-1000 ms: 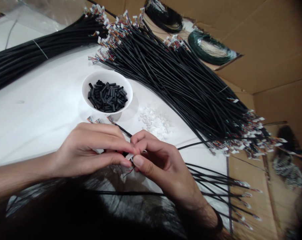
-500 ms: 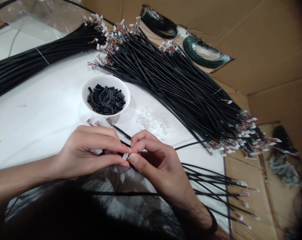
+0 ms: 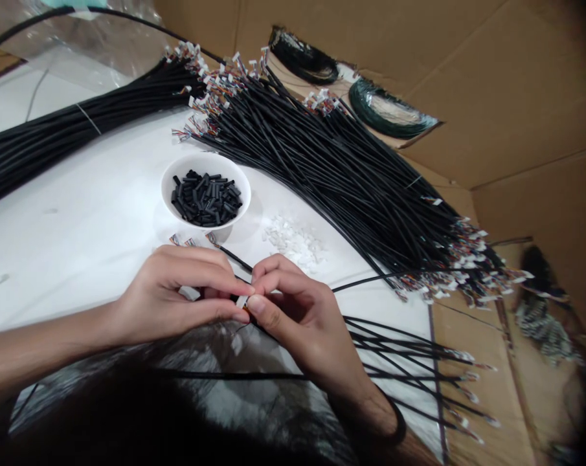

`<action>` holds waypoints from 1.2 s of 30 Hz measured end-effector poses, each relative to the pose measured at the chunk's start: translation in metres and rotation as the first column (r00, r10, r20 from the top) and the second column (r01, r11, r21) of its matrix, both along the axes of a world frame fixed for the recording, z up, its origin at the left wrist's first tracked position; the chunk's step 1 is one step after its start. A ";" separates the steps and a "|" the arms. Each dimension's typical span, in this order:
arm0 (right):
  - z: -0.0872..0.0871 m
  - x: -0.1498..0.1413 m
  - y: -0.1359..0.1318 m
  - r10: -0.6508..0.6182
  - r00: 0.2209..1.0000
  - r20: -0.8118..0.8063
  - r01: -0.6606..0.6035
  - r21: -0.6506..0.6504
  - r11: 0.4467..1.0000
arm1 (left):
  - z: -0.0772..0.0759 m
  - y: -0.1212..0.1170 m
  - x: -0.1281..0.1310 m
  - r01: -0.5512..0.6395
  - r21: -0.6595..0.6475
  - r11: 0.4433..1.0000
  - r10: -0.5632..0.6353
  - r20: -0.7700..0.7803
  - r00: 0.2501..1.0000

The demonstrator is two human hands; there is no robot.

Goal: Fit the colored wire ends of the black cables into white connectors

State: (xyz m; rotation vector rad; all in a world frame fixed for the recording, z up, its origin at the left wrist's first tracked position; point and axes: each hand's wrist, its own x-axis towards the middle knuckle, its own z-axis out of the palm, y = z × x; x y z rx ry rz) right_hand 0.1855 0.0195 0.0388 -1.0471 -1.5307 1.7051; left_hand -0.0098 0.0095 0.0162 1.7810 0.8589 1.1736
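Between the fingertips of my left hand (image 3: 186,285) is a small white connector (image 3: 242,301), pinched by thumb and forefinger. My right hand (image 3: 297,317) meets it there, its thumb and fingers closed on the thin coloured wires (image 3: 247,311) at the connector. The fingers partly cover both, so how far the wires sit in the connector cannot be made out. Just beyond my hands lies a black cable (image 3: 232,255) with bare coloured wire ends. A white bowl (image 3: 165,194) of short black tube pieces (image 3: 208,197) stands behind them.
Small white pieces (image 3: 295,243) lie scattered right of the bowl. A large bundle of black cables (image 3: 312,162) with white connectors spans the back right; another bundle (image 3: 54,139) lies left. Several cables (image 3: 399,340) extend beside my right wrist. Cardboard (image 3: 467,77) walls the far side.
The view has shifted slightly, so the surroundings sit a little lower and farther left. Both hands keep the same pinch on the connector and wires, with hardly any finger movement.
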 end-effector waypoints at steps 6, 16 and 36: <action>0.003 0.004 0.005 0.069 0.994 0.081 -0.078 0.124 0.989 | 0.000 0.001 0.001 -0.024 -0.117 0.993 0.033 0.071 0.997; 0.004 0.009 -0.012 0.015 0.961 0.276 -0.093 0.271 0.958 | -0.003 -0.002 0.001 0.123 -0.514 0.849 -0.084 0.098 0.992; -0.020 0.011 -0.025 -0.081 0.955 0.285 -0.038 0.389 0.921 | -0.007 0.000 0.004 0.155 -0.558 0.815 -0.193 -0.009 0.981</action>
